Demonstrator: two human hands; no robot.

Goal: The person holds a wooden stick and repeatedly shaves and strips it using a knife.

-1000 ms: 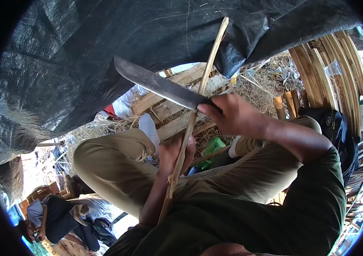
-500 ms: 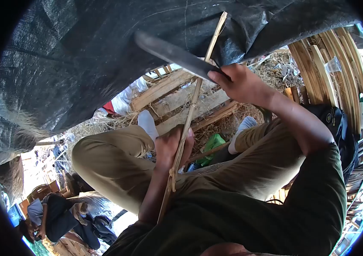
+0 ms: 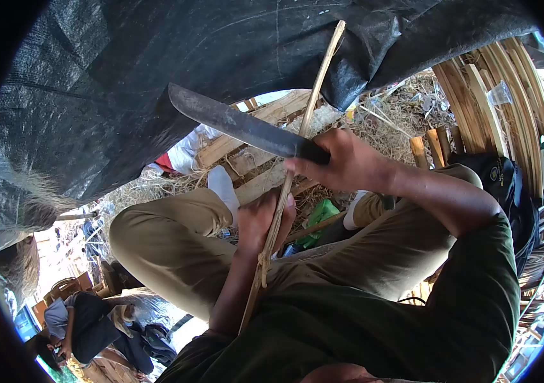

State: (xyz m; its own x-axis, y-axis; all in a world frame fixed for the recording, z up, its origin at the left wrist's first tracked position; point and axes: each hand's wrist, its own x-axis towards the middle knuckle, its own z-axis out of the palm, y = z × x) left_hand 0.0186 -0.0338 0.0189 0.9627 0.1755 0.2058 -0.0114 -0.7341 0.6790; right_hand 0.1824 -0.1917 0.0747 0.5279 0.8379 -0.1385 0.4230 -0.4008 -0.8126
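Observation:
My left hand (image 3: 262, 220) is closed around a long, thin wooden stick (image 3: 276, 223) a little below its middle. The stick slants up and to the right, its lower end by my left forearm and its upper tip in front of the dark tarp. In my right hand (image 3: 342, 159) is the handle of a machete (image 3: 240, 121) with a broad, dark blade. The blade lies across the stick above my left hand and points to the upper left. Whether the edge touches the stick I cannot tell.
A black tarp (image 3: 112, 83) hangs across the top and left. Wooden planks (image 3: 476, 102) stand at right beside a black bag (image 3: 502, 185). Between my legs lies a green plastic bag (image 3: 320, 220); pallet boards (image 3: 221, 150) and straw lie beyond. Another person (image 3: 86, 329) sits at lower left.
My right hand has drawn the machete down along the stick, closer to my left hand. The left hand keeps its hold, and the stick has shifted slightly.

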